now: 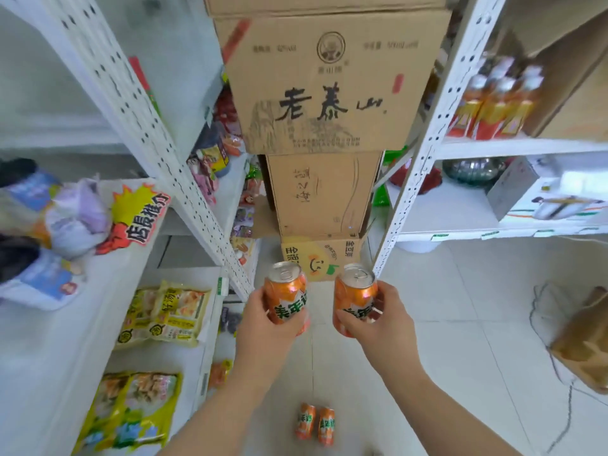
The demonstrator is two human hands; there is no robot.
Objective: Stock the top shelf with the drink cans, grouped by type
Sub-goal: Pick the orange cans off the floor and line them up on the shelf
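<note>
— Two orange drink cans, one per hand: my left hand (263,319) is wrapped round the left can (285,292), my right hand (381,324) round the right can (355,297), both upright, in the aisle between the racks. I can't see the top shelf from here.
— What might go wrong?
— The spare cans (315,426) sit on the floor right under my arms, so a careless step could kick them. Reaching up with both hands full, I could also drop one.
— Any writing?
— Both labels read 美年达, partly under my fingers. The big box (325,93) ahead says 老泰山, and the red-and-yellow tag (138,215) says 店长推荐
</note>
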